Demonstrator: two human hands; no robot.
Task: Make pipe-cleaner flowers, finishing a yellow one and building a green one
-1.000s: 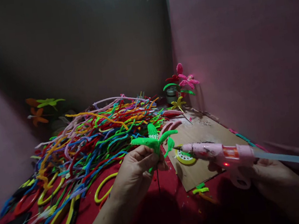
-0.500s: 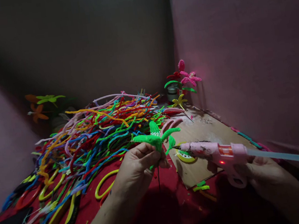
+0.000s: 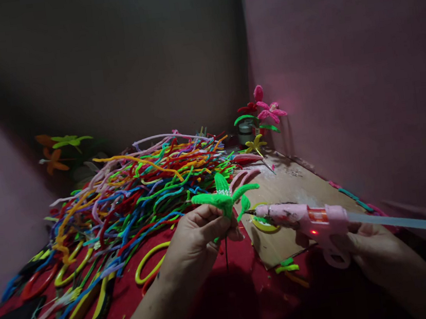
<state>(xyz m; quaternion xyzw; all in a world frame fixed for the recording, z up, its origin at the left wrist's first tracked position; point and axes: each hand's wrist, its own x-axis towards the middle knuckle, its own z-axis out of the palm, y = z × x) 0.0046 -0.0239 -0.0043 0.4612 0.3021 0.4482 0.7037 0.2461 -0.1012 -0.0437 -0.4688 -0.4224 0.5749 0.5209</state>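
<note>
My left hand [image 3: 202, 236] pinches a green pipe-cleaner flower [image 3: 223, 199] just under its petals, its thin dark stem hanging below the fingers. White specks show at the flower's centre. A small green leaf-shaped piece [image 3: 244, 205] stands out to the right of the fingers. In my right hand [image 3: 367, 246] is a pink hot glue gun [image 3: 301, 216], its red light lit and a long clear glue stick [image 3: 407, 219] coming out of the back. The gun's nozzle points left, close to the leaf piece; whether they touch I cannot tell.
A big heap of coloured pipe cleaners [image 3: 153, 177] lies behind and left of my hands. Pliers [image 3: 96, 313] and scissors with yellow handles [image 3: 151, 262] rest on the red cloth [image 3: 137, 298]. A brown board [image 3: 297, 180] lies at right; finished pink flowers [image 3: 271, 111] stand by the wall.
The glue gun has shifted slightly left and its handle has turned a little. The green flower has moved slightly right. Both hands keep their holds.
</note>
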